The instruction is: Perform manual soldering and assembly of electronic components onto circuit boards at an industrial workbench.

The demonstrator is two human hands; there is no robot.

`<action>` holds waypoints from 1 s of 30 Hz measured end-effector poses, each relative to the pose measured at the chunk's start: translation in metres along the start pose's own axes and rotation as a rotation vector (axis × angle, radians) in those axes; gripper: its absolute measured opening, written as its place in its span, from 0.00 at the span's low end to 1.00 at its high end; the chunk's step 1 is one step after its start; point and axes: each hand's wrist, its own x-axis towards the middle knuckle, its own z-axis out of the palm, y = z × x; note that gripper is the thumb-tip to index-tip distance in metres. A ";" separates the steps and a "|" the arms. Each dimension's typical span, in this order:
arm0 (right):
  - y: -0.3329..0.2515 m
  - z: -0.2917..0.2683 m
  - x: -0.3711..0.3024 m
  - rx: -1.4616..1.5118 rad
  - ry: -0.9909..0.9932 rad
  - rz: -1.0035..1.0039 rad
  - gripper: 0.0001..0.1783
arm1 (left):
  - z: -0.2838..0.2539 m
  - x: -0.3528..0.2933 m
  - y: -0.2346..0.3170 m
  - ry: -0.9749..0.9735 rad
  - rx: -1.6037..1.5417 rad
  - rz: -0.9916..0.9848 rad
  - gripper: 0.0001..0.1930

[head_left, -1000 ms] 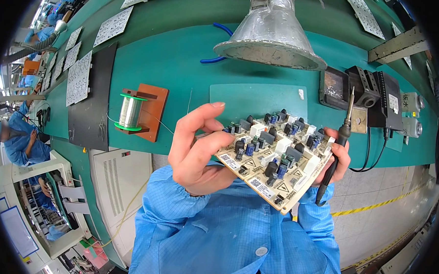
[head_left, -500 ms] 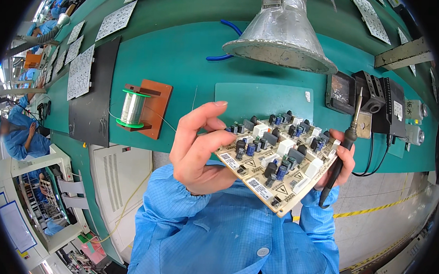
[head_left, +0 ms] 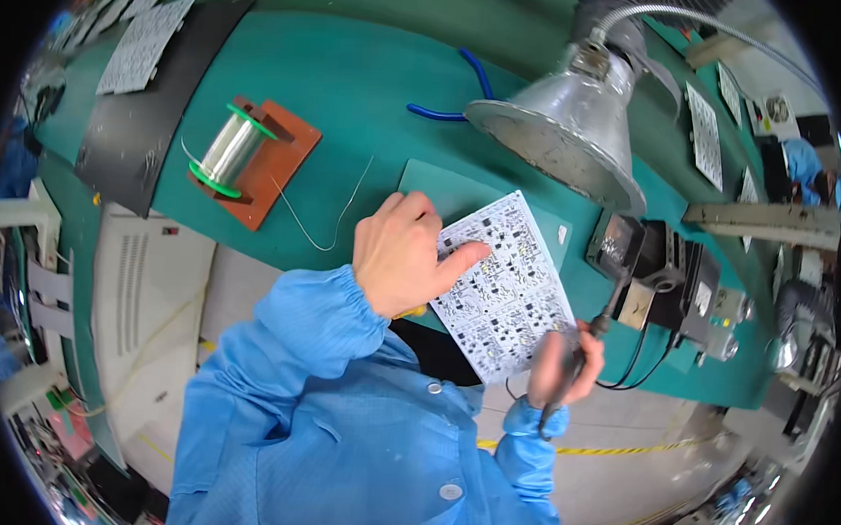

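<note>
A circuit board lies tilted in front of me, its whitish side with small dark parts facing up. My left hand grips its left edge, thumb across the top face and the other fingers partly hidden. Near the lower right corner, my right hand is wrapped round a soldering iron. Both this hand and the iron are smeared by motion; the iron's tip end points away, toward the dark holder. Whether the right hand also touches the board I cannot tell.
A solder wire spool sits on a brown stand at the left, its loose wire curling toward my left hand. Blue-handled pliers lie beside a metal funnel-shaped hood. A dark tray and soldering station stand at the right.
The board has turned over: its tall components faced up before, and now its flat side does. My left hand has shifted onto its edge, and my right hand with the iron has moved lower left.
</note>
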 end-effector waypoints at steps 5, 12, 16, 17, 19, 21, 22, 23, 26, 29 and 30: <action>0.006 0.002 -0.003 -0.169 -0.014 -0.101 0.19 | -0.009 -0.006 -0.023 0.456 -0.036 0.121 0.21; -0.024 -0.009 0.031 0.033 -0.149 -0.165 0.20 | -0.010 -0.015 -0.070 0.371 -0.303 -0.206 0.09; -0.031 0.000 0.061 0.354 -0.304 0.117 0.19 | -0.019 -0.012 -0.041 0.209 -0.553 -0.242 0.04; -0.033 0.005 0.070 0.368 -0.317 0.197 0.19 | -0.021 -0.011 -0.032 0.181 -0.565 -0.201 0.05; -0.037 0.016 0.085 0.416 -0.302 0.301 0.14 | -0.015 -0.006 -0.023 0.253 -0.460 0.011 0.06; -0.038 0.026 0.096 0.422 -0.318 0.357 0.12 | -0.009 -0.004 -0.018 0.197 -0.486 0.012 0.06; -0.036 0.029 0.101 0.420 -0.318 0.359 0.12 | -0.002 -0.004 -0.018 0.188 -0.456 0.028 0.05; -0.034 0.031 0.104 0.449 -0.341 0.389 0.12 | 0.004 -0.003 -0.018 0.179 -0.425 0.044 0.04; -0.033 0.038 0.112 0.473 -0.342 0.454 0.10 | 0.012 0.004 -0.012 0.274 -0.437 0.082 0.03; -0.033 0.042 0.117 0.431 -0.352 0.502 0.11 | 0.014 0.007 -0.009 0.242 -0.457 0.061 0.02; -0.033 0.042 0.119 0.411 -0.370 0.525 0.11 | 0.014 0.007 -0.008 0.239 -0.458 0.060 0.02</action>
